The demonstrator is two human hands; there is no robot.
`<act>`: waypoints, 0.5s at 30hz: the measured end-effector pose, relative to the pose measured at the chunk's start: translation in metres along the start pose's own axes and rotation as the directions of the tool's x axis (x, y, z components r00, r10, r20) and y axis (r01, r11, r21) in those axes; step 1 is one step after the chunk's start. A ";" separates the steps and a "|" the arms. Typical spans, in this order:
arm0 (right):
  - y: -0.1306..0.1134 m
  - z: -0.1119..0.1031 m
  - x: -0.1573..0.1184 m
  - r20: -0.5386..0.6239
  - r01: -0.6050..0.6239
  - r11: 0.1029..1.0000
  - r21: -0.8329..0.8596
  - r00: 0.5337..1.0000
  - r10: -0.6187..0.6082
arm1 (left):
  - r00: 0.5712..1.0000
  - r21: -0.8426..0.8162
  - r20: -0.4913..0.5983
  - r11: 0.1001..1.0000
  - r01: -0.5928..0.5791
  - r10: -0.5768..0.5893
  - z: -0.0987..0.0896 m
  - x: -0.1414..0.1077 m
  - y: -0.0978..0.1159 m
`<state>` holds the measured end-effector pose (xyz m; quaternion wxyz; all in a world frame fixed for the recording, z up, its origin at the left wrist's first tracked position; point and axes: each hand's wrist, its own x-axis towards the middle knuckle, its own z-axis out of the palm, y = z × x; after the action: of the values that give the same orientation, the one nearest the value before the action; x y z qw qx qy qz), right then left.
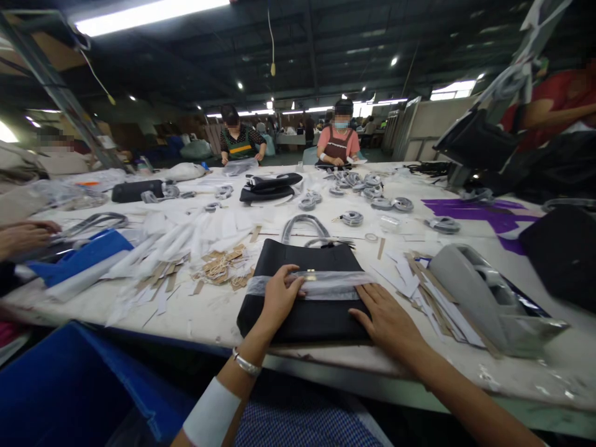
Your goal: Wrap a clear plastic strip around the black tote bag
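A black handbag (316, 320) lies flat before me at the table's edge, its wrapped handles (305, 223) pointing away from me. Across its front runs a translucent white wrapping strip (333, 284), with a small gold clasp (311, 273) showing near the middle. My left hand (280, 293) rests on the strip left of the clasp, thumb and forefinger slightly apart. Over the strip's right end my right hand (384, 313) lies flat, fingers stretched out and thumb spread. The undersides of both hands are hidden.
Tags with strings (223, 264) and white strips (162, 239) lie left. Right are cardboard strips (447, 304) and a grey tape dispenser (488, 298). Coiled straps (351, 217) lie beyond. A blue bin (79, 385) stands below left. Co-workers (339, 143) work across; another person's hands (28, 236) are left.
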<state>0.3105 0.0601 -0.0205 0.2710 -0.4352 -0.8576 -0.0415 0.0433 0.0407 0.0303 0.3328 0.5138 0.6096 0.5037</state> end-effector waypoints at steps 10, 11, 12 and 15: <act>0.004 -0.018 -0.004 -0.128 0.045 0.999 0.001 0.991 -0.044 | 0.997 0.124 0.031 0.990 -0.071 0.068 -0.010 0.001 -0.001; 0.002 -0.021 -0.004 -0.122 0.033 0.999 -0.042 0.992 -0.038 | 0.998 0.118 0.037 0.991 -0.063 0.059 -0.011 0.001 -0.001; 0.000 -0.023 -0.003 -0.115 0.025 0.996 -0.080 0.993 -0.035 | 0.998 0.105 0.045 0.993 -0.053 0.048 -0.013 0.001 -0.001; -0.005 -0.028 0.001 -0.072 0.042 0.987 -0.158 0.996 -0.054 | 0.996 0.043 0.079 0.998 -0.055 0.052 -0.017 0.002 0.002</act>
<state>0.3183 0.0493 0.0042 0.2677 -0.4325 -0.8508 -0.1316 0.0279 0.0375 0.0365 0.3309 0.5564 0.5934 0.4782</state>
